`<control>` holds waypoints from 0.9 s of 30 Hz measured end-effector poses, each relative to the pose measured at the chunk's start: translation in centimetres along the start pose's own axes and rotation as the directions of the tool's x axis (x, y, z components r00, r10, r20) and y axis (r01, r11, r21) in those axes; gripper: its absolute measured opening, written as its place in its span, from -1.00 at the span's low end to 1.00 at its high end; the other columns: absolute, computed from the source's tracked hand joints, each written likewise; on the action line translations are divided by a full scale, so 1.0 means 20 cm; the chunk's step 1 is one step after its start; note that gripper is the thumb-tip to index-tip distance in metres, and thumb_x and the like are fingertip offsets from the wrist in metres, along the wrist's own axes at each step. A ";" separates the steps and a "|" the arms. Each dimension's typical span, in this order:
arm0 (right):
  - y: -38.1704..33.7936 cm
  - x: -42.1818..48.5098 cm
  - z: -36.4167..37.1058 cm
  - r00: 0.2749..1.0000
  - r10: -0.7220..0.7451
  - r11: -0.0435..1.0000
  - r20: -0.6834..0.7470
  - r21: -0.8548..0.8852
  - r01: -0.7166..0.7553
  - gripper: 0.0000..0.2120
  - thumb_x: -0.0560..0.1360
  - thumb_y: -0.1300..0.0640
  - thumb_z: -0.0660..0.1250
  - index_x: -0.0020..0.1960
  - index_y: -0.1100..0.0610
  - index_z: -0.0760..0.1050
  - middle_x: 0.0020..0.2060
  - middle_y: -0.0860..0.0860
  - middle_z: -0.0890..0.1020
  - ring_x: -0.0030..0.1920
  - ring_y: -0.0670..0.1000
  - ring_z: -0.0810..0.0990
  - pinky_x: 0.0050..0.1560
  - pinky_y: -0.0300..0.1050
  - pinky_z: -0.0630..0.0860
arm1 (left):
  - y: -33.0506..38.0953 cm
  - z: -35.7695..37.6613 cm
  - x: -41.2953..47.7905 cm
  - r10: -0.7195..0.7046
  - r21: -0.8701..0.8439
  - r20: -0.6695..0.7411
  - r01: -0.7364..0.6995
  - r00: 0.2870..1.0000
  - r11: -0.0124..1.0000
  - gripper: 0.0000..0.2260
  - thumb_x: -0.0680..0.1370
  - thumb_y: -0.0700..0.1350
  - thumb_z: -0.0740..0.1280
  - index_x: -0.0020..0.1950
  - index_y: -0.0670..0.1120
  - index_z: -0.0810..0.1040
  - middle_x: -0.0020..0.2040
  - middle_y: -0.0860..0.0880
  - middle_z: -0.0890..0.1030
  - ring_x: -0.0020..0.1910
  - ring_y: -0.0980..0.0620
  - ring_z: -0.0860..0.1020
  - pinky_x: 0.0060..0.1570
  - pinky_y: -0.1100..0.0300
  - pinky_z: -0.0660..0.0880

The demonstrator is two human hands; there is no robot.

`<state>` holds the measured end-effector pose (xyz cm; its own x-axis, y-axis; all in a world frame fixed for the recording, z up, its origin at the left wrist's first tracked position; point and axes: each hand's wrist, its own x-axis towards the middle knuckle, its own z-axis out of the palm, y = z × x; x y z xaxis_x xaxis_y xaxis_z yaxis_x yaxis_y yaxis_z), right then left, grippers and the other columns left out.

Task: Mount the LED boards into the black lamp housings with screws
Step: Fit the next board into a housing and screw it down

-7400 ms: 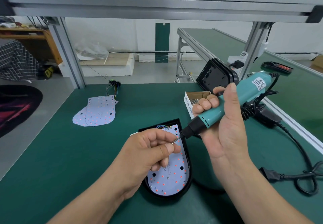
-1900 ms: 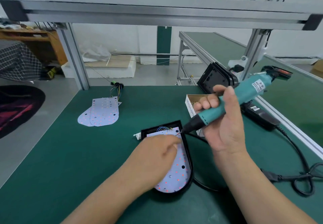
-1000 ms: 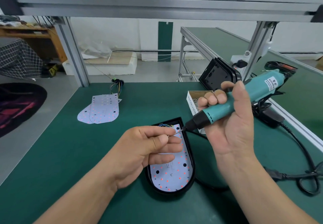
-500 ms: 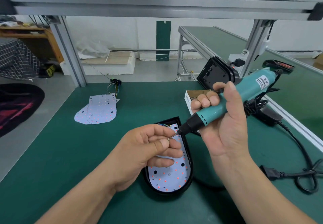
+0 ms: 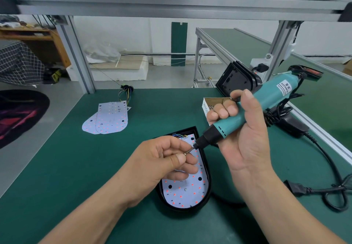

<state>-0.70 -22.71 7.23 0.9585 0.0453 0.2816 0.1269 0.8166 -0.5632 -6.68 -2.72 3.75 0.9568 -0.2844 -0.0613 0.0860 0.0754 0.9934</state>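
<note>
Pinching a screw (image 5: 185, 153) in my left hand (image 5: 163, 160) at the bit of the screwdriver (image 5: 266, 100) my right hand (image 5: 245, 135) grips, over the LED board (image 5: 182, 192) in its black housing (image 5: 209, 179), cord (image 5: 322, 189) looped right, screw box (image 5: 211, 103) just behind, spare boards (image 5: 110, 118) back-left across open mat (image 5: 76, 167).

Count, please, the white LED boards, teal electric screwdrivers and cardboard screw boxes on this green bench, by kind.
White LED boards: 3 (one in the black housing, two loose)
Teal electric screwdriver: 1
Cardboard screw box: 1
Total: 5
</note>
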 end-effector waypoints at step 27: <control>0.03 0.03 -0.05 0.987 -0.047 0.999 -0.153 -0.018 0.045 -0.75 0.60 -0.10 0.45 -0.01 0.08 0.56 -0.28 -0.03 0.45 -0.26 -0.02 0.47 -0.06 -0.08 0.54 | 0.08 -0.17 0.00 -0.099 0.695 -0.337 0.318 0.936 0.645 -0.63 0.61 0.05 0.32 0.41 0.04 0.45 -0.20 0.07 0.70 -0.27 0.02 0.70 -0.07 -0.10 0.68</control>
<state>0.11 -22.78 6.28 0.9793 -0.0818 0.1852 0.1741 0.8072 -0.5640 -5.68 0.64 4.93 0.9810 0.0483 -0.1878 0.1666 -0.7059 0.6884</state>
